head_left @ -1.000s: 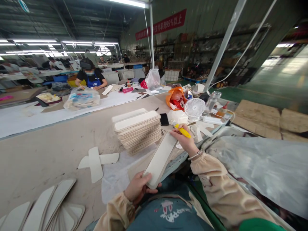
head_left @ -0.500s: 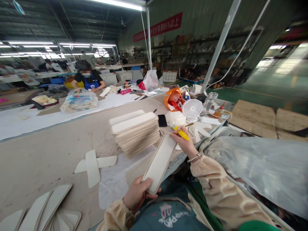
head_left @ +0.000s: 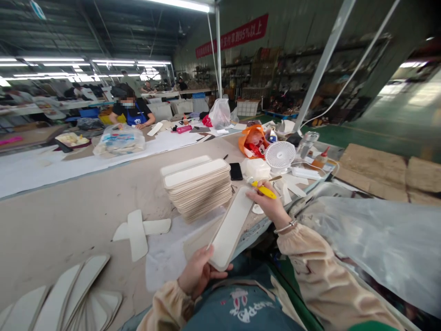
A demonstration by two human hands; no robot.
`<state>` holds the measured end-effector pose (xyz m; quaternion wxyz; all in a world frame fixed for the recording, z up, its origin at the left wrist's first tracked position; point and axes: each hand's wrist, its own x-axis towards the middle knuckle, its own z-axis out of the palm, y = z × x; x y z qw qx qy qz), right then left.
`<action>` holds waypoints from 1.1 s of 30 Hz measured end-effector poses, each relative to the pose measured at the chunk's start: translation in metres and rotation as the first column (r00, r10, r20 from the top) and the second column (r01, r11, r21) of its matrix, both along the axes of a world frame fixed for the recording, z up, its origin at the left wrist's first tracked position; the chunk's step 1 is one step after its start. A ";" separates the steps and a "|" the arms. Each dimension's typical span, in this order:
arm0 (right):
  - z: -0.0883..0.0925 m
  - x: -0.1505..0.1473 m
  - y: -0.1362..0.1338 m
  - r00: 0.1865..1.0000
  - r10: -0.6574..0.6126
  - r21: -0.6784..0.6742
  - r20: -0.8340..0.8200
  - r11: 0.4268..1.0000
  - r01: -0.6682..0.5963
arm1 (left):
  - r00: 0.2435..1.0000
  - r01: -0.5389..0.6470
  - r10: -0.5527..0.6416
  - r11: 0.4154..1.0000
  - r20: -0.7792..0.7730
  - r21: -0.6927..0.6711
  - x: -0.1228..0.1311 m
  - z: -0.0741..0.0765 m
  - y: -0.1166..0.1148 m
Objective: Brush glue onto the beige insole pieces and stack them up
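My left hand [head_left: 200,271] grips the near end of a long cream panel [head_left: 231,230] with rounded corners, thumb at its left edge and fingers underneath. The panel slants away from me above the table edge. My right hand [head_left: 268,202] is closed around a yellow-handled tool [head_left: 266,190], whose small pale head is hard to make out. Its fingertips also touch the panel's far end. Just beyond stands a tall stack of similar panels [head_left: 198,188]. Several loose panels [head_left: 72,289] lie fanned out at the lower left, and a few lie crossed [head_left: 138,234] nearer the middle.
A black phone [head_left: 236,171], a white fan [head_left: 280,156], an orange bag [head_left: 253,140] and a glue bottle [head_left: 320,158] stand beyond my right hand. Plastic sheeting [head_left: 365,234] covers something at the right. Across the table sits a co-worker [head_left: 132,110].
The view has shifted slightly, moving the scene a little rightward. My left thumb has slid from the panel's face to its left edge. My right hand still holds the tool by the far end.
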<state>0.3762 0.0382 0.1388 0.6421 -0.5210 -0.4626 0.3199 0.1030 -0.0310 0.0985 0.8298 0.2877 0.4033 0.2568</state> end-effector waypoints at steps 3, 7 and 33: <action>0.000 0.001 -0.001 1.000 -0.009 -0.010 -0.011 1.000 0.009 | 0.996 0.025 -0.021 0.998 0.081 -0.056 -0.001 0.000 0.001; -0.002 0.003 -0.003 1.000 -0.021 -0.028 -0.013 0.999 0.021 | 0.998 0.004 -0.003 1.000 0.057 -0.017 -0.001 -0.002 -0.002; 0.005 0.000 -0.001 0.984 0.061 -0.002 -0.166 0.998 -0.063 | 0.995 -0.030 0.037 0.997 -0.095 0.070 0.004 -0.005 -0.013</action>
